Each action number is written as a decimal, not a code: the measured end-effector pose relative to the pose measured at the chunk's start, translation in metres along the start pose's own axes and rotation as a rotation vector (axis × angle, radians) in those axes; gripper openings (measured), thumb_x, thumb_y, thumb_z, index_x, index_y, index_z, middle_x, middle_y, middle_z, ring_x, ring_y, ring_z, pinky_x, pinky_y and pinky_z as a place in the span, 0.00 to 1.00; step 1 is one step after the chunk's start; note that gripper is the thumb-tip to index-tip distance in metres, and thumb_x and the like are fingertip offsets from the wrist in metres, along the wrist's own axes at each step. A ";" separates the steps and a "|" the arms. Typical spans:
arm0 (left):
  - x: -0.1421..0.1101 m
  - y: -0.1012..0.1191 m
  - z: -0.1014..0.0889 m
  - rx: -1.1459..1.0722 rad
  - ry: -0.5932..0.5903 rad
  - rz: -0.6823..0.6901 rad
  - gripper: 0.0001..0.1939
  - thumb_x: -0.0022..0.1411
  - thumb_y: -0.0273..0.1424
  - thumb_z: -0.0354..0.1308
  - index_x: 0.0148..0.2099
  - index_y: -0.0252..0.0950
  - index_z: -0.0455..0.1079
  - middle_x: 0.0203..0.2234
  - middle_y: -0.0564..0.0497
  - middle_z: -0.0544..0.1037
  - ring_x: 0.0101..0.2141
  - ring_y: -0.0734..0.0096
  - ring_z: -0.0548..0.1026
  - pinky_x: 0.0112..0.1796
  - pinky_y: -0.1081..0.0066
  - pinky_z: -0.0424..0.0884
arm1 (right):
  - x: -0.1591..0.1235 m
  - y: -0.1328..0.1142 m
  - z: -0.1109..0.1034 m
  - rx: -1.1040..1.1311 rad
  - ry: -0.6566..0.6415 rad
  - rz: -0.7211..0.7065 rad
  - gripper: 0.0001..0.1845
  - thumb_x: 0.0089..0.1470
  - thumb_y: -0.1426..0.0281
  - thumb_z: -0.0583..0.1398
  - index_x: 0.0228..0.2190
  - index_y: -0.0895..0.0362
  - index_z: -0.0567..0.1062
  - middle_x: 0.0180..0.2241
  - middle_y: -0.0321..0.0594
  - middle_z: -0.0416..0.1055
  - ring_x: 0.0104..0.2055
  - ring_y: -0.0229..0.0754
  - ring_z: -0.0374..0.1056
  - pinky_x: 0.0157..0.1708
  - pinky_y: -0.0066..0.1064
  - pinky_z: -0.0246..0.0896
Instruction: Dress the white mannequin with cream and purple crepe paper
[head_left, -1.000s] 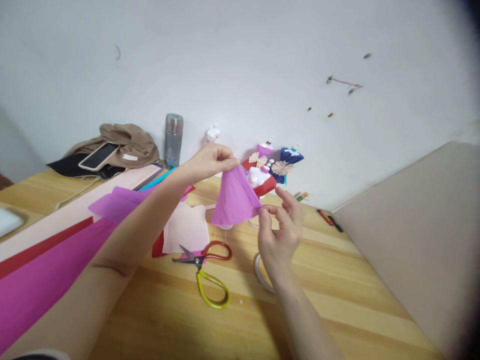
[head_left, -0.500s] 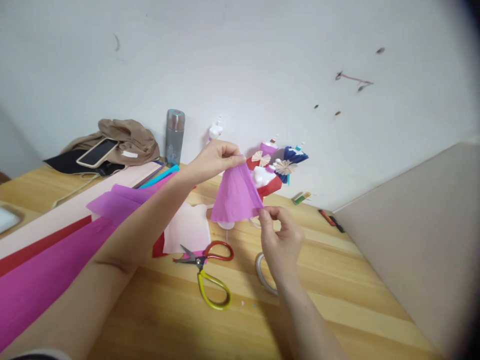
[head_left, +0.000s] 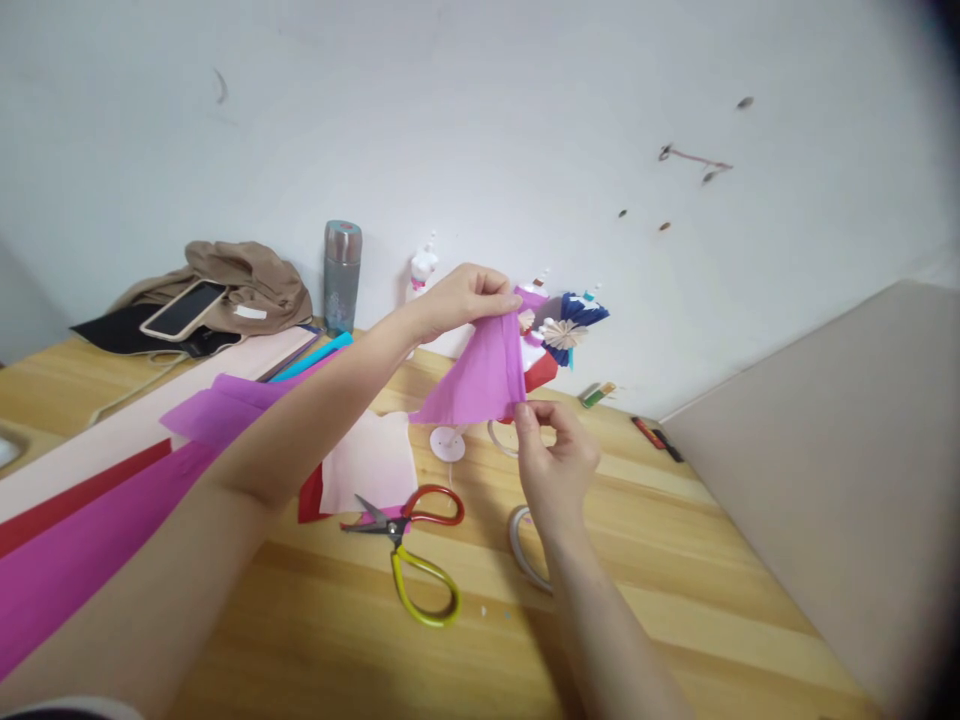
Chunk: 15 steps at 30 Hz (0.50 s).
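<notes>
A sheet of purple crepe paper (head_left: 480, 375) hangs above the table, its right edge folded into a narrow strip. My left hand (head_left: 474, 300) pinches the top of that edge between thumb and fingers. Lower down, my right hand (head_left: 556, 455) pinches the bottom corner of the same edge. Below the paper lies a small white disc (head_left: 448, 444) with a thin cord. Scissors (head_left: 397, 545) with one red and one yellow handle rest open on the table, partly over pink paper (head_left: 371, 465). A tape roll (head_left: 525, 550) is half hidden behind my right wrist.
Long sheets of purple, red and pale pink paper (head_left: 97, 470) cover the left side. A grey thermos (head_left: 343, 278), a phone (head_left: 184, 308) and a brown cap (head_left: 247, 280) sit at the back. Decorated white figures (head_left: 424, 268) and a blue pleated paper piece (head_left: 585, 315) stand by the wall.
My left hand has moved right with the top of the paper, so the right edge now hangs nearly upright. A folded strip shows along it. The white disc has come into fuller view.
</notes>
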<state>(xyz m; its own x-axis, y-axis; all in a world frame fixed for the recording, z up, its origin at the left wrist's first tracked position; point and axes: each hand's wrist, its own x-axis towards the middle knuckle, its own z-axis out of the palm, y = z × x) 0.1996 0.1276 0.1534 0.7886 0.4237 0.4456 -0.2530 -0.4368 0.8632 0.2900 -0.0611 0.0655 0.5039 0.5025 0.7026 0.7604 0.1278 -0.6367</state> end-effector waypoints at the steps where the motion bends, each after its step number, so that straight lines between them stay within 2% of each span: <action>1: 0.001 -0.002 0.000 -0.050 -0.031 -0.004 0.19 0.61 0.36 0.63 0.23 0.36 0.62 0.19 0.54 0.64 0.23 0.76 0.63 0.30 0.67 0.61 | 0.001 0.001 0.001 -0.002 0.000 -0.001 0.11 0.56 0.65 0.60 0.25 0.56 0.75 0.23 0.35 0.74 0.26 0.39 0.68 0.32 0.31 0.62; 5: 0.004 -0.009 0.000 -0.178 -0.095 -0.035 0.21 0.60 0.38 0.66 0.23 0.36 0.60 0.19 0.56 0.61 0.23 0.78 0.58 0.31 0.67 0.59 | 0.001 0.004 0.003 0.002 -0.004 0.018 0.12 0.56 0.64 0.60 0.24 0.56 0.75 0.23 0.35 0.74 0.26 0.39 0.67 0.32 0.32 0.62; 11: 0.004 -0.011 -0.001 -0.170 -0.092 -0.065 0.22 0.57 0.42 0.69 0.24 0.36 0.63 0.19 0.54 0.63 0.26 0.76 0.59 0.32 0.65 0.60 | -0.002 0.009 0.007 0.015 -0.047 0.026 0.13 0.56 0.61 0.61 0.25 0.56 0.76 0.24 0.37 0.74 0.27 0.40 0.69 0.32 0.34 0.63; 15: 0.005 -0.011 -0.002 -0.182 -0.101 -0.070 0.20 0.58 0.39 0.69 0.24 0.35 0.65 0.19 0.55 0.64 0.26 0.77 0.58 0.32 0.66 0.58 | -0.001 0.012 0.010 0.030 -0.045 0.035 0.13 0.55 0.61 0.62 0.24 0.56 0.76 0.23 0.37 0.74 0.27 0.41 0.69 0.33 0.34 0.64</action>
<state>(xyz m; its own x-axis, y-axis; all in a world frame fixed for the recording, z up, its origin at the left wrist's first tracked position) 0.2049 0.1361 0.1461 0.8576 0.3628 0.3646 -0.2850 -0.2549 0.9240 0.2945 -0.0518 0.0541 0.5105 0.5445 0.6656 0.7300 0.1346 -0.6700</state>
